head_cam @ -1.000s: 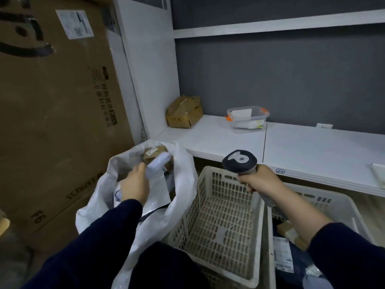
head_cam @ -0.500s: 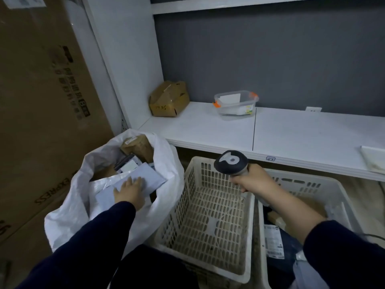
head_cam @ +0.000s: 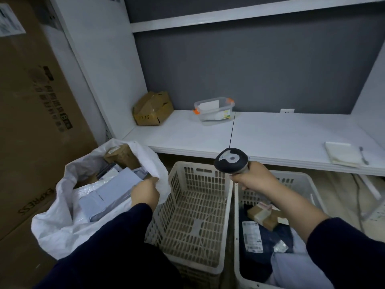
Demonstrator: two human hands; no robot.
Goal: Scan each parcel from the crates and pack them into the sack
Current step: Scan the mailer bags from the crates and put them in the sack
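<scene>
Head-camera view: a person's right hand (head_cam: 257, 179) holds a scanner (head_cam: 231, 159) above two white crates, and the left hand (head_cam: 145, 192) is at a sack (head_cam: 62, 226).
"EXPRESS" is printed on the tall cardboard box (head_cam: 35, 122) at the left. In the right crate (head_cam: 302, 180), a dark parcel (head_cam: 268, 245) carries a white label too small to read. The sack, left of the middle crate (head_cam: 173, 184), holds grey and brown parcels. The left hand pinches the sack's rim; the right hand is curled round the scanner's handle.

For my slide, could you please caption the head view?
Left hand grips the sack at its rim; right hand holds the scanner.
</scene>
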